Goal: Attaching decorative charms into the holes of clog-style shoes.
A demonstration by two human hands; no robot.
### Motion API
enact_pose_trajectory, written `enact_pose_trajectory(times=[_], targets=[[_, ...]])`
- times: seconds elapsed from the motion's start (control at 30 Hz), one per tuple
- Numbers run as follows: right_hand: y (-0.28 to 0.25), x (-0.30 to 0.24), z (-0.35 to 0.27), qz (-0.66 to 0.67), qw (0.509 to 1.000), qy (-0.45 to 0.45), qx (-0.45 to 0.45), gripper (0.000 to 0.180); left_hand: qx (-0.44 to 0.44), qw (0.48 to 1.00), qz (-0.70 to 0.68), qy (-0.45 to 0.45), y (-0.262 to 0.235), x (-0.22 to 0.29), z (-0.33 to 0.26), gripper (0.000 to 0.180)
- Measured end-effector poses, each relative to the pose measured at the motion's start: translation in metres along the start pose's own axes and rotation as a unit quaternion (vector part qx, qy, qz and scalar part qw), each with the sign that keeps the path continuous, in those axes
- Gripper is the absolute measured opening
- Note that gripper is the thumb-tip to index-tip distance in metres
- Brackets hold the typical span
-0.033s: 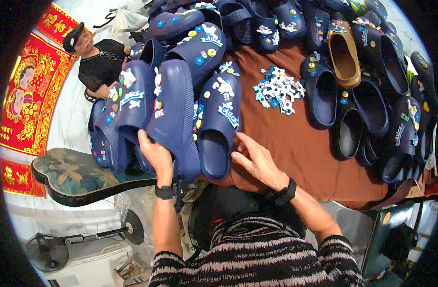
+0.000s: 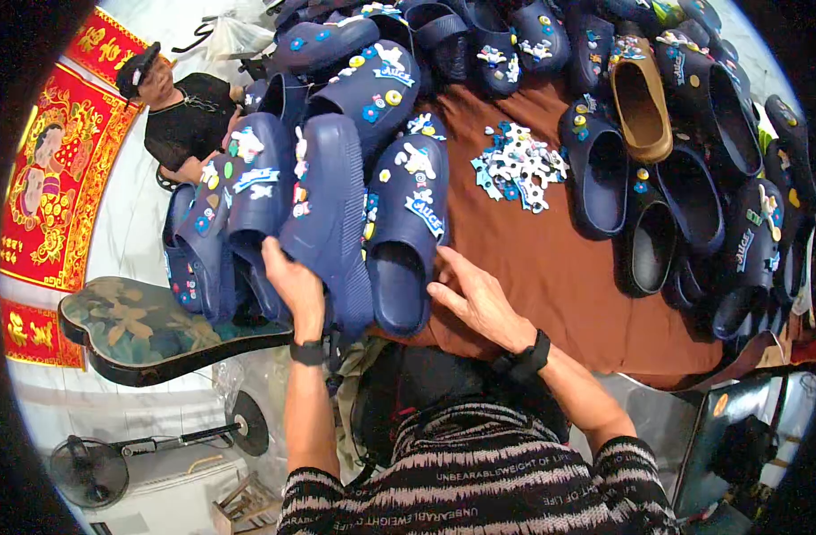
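My left hand point(image 2: 294, 283) grips a navy clog point(image 2: 328, 214) by its heel end. That clog is tipped on its side, its ridged sole facing right and small charms along its left side. Just right of it lies another navy clog point(image 2: 399, 276), opening up, with white character charms and a blue banner charm. My right hand point(image 2: 481, 299) is beside this one's right edge, thumb and fingers apart, nothing in it. I cannot tell whether its fingertips touch the clog. Left of my left hand stands a further decorated navy clog point(image 2: 258, 192).
A pile of small white and blue charms point(image 2: 519, 165) lies on the brown cloth point(image 2: 533, 285). More clogs crowd the table's far and right sides, one of them tan point(image 2: 640, 107). A camouflage-patterned padded board point(image 2: 158, 330) juts out at left. Another person point(image 2: 189, 116) is at the far left.
The clog in my left hand has turned and shifted slightly to the right, showing more of its sole edge. The standing clog beside it has moved slightly right too. My right hand has barely moved.
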State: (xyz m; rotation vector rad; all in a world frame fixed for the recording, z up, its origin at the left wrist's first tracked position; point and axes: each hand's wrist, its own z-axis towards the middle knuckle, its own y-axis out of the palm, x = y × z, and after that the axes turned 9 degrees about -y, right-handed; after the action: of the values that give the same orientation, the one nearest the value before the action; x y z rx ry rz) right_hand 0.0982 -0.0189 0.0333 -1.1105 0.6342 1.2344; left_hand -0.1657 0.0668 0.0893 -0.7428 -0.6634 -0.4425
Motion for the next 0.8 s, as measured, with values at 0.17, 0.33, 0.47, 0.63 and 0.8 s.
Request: enact_pose_trajectory(times=[0.17,0.33,0.47,0.63,0.8], targets=[[0.009,0.003,0.004,-0.02,0.999,0.013,-0.023,0.063,-0.007,0.984,0.116,0.132,0.008,-0.025,0.0,0.035],[0.003,0.007,0.003,-0.018,0.999,0.021,-0.031,0.064,-0.087,0.987,0.12,0.065,-0.004,-0.013,-0.005,0.051],[0.002,0.003,0.005,-0.016,0.998,0.032,-0.049,0.063,-0.085,0.987,0.087,0.101,-0.008,-0.009,-0.009,0.071],[0.0,0.004,0.003,-0.009,0.997,0.058,-0.051,0.062,-0.082,0.991,0.079,0.064,-0.006,-0.014,-0.019,0.055],[0.002,0.005,0.0,-0.015,0.998,0.033,-0.048,0.061,-0.086,0.994,-0.061,-0.022,-0.006,-0.033,-0.021,0.045]])
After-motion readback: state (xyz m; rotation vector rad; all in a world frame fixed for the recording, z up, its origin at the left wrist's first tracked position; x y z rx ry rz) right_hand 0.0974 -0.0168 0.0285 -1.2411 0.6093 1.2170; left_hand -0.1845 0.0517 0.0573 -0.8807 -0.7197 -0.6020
